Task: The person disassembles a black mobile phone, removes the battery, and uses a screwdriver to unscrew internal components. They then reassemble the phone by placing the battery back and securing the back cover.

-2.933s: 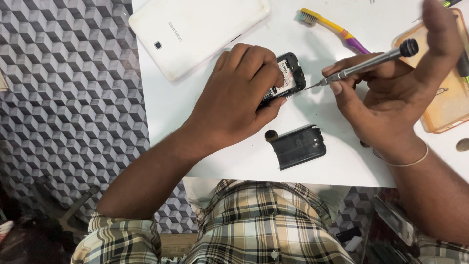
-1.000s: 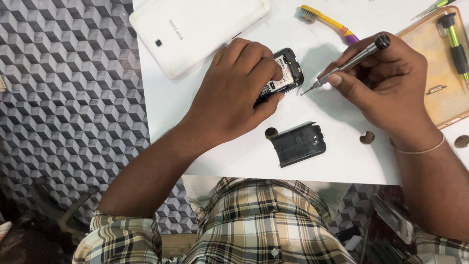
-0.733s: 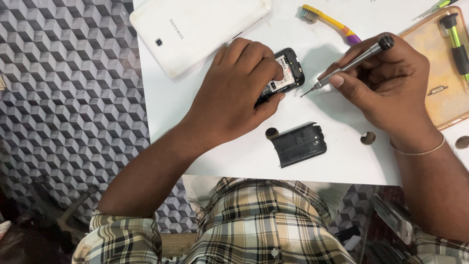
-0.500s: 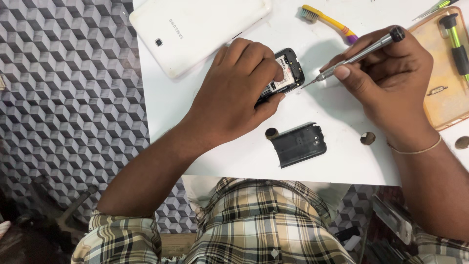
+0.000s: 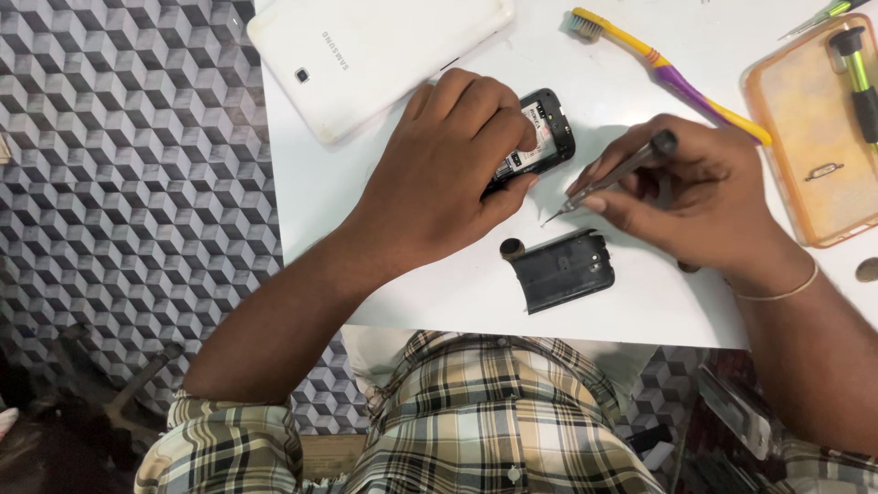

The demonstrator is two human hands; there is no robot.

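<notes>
The left hand (image 5: 457, 174) lies curled over a small black phone (image 5: 541, 142) with its back off, fingers pressing it flat on the white table (image 5: 384, 274) at the centre top of the frame. The right hand (image 5: 704, 206) pinches a thin metal screwdriver (image 5: 611, 178) between thumb and fingertips.

Half a second ago the screwdriver's tip sat at the phone's right edge; now the hand has dropped lower and the tip hangs just off the phone, over bare table between it and the black back cover (image 5: 562, 270).

One phone, one back cover, one screwdriver in hand. The screwdriver's long axis runs diagonally, tip pointing lower left, cap upper right. The phone's long axis tilts the same way, its uncovered end toward the upper right.

Further out: one white tablet (image 5: 380, 50) in the upper left, one yellow and purple toothbrush (image 5: 668, 73) at top, one orange phone case (image 5: 809, 146) at the right edge with a green-handled tool (image 5: 858, 69) lying on it.
</notes>
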